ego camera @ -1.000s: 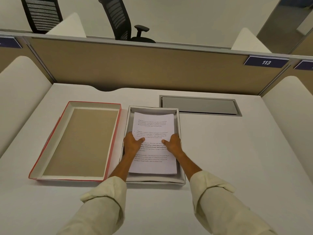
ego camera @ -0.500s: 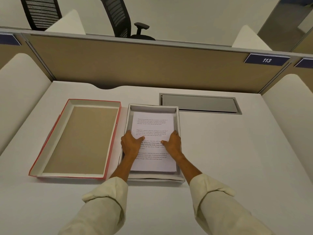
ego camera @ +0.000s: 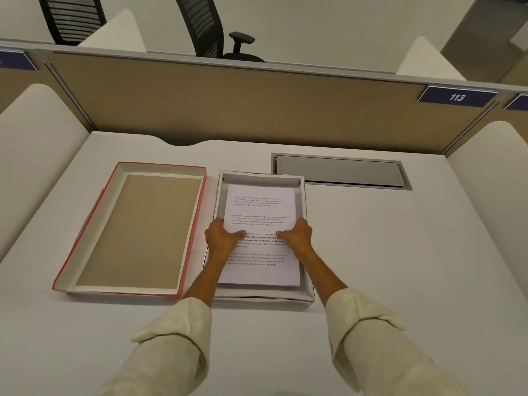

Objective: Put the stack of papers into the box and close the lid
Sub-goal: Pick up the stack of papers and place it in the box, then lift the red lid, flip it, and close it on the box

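Just left of the left hand (ego camera: 221,238), the shallow red-edged cardboard lid (ego camera: 134,232) lies upside down on the white counter (ego camera: 400,267), its brown inside facing up and its long axis running away from the person, parallel to the box. That is the relation the coming move turns on: the lid sits beside the left wrist, its near edge touching or almost touching the box wall, while the right hand (ego camera: 297,238) is a box-width farther from it, so the left hand looks the readier to reach it first.

Between the two hands, the white stack of printed papers (ego camera: 257,212) sits inside the shallow grey open box (ego camera: 261,176), long axis in line with the box's own. Both hands grip the stack at its side edges about halfway along, thumbs pressed flat on the top sheet and fingers curled down at the margins; whether the fingers still reach under the paper cannot be told. The stack appears to lie flat on the box floor, with a strip of floor showing beyond its far edge and a narrower one near the wrists. Placing seems all but done; releasing and fetching the lid remain.
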